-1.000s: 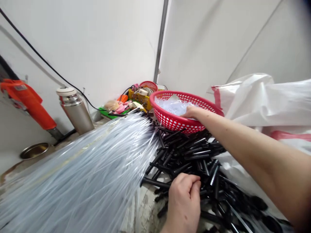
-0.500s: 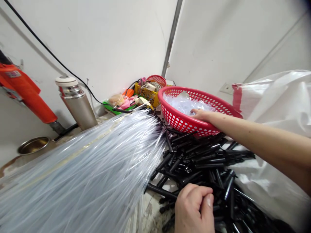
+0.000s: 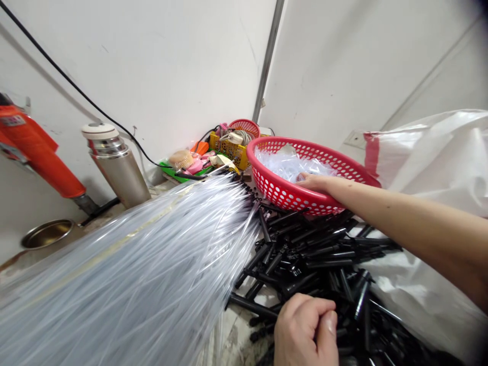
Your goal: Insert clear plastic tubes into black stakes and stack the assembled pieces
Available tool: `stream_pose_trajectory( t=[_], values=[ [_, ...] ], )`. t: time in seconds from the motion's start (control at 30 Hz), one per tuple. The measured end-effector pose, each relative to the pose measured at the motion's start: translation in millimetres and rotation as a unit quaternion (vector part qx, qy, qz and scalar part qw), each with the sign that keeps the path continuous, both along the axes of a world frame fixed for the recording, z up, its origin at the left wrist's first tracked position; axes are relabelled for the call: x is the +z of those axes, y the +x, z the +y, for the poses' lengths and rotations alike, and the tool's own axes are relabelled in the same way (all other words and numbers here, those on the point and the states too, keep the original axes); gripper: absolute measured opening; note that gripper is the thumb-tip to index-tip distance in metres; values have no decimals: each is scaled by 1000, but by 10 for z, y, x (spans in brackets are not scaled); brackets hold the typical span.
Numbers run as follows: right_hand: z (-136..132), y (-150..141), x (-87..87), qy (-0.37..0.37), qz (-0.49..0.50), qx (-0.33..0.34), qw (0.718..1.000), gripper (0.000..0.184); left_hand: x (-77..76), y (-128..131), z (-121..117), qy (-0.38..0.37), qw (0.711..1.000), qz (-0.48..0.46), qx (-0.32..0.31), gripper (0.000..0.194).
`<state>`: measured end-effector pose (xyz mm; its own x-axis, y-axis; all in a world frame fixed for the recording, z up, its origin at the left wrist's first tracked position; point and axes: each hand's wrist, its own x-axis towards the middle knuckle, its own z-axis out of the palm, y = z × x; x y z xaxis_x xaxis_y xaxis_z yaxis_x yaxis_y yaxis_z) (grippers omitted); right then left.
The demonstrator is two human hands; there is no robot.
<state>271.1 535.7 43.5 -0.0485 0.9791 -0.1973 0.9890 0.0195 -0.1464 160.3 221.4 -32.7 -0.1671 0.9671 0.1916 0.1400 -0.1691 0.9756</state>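
Orange tool (image 3: 34, 152) far L by wall, white label on it, txt too blurred to read. Steel bowl (image 3: 48, 233) below, steel flask (image 3: 114, 165) upright nr wall. Clear tube bundle (image 3: 133, 269) fans across counter's L half. Back corner: yellow crate (image 3: 229, 147), small clutter. L hand (image 3: 305, 330) at front edge, fingers curled together into fist; can't tell if gripping anything; touching black tube pile (image 3: 316, 254). R hand (image 3: 314, 181) inside red basket (image 3: 293, 195), fingers mostly hidden in clear plastic bits (image 3: 290, 162), state can't tell. White sack (image 3: 430, 157) far R.
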Motion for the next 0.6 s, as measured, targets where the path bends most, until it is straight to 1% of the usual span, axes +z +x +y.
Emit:
stream_pose_trajectory(
  t=[0.07, 0.23, 0.37, 0.43, 0.6],
  values=[
    [-24, -18, 9, -34, 25, -4, 999, 29, -2, -1, 0, 2, 1000, -1, -2, 20],
    [-18, -60, 21, -56, 50, -37, 996, 33, -10, 10, -6, 11, 1000, 3, -12, 22],
    [-18, -60, 30, -76, 78, -70, 992, 32, -7, 7, -6, 17, 1000, 13, -10, 21],
    [-33, -47, 36, -67, 97, -85, 989, 31, 9, -12, 1, 28, 999, 17, -5, 21],
    [-116, -15, 74, -5, 171, -123, 978, 27, 53, -81, 26, 41, 999, 17, 2, 19]
  ],
)
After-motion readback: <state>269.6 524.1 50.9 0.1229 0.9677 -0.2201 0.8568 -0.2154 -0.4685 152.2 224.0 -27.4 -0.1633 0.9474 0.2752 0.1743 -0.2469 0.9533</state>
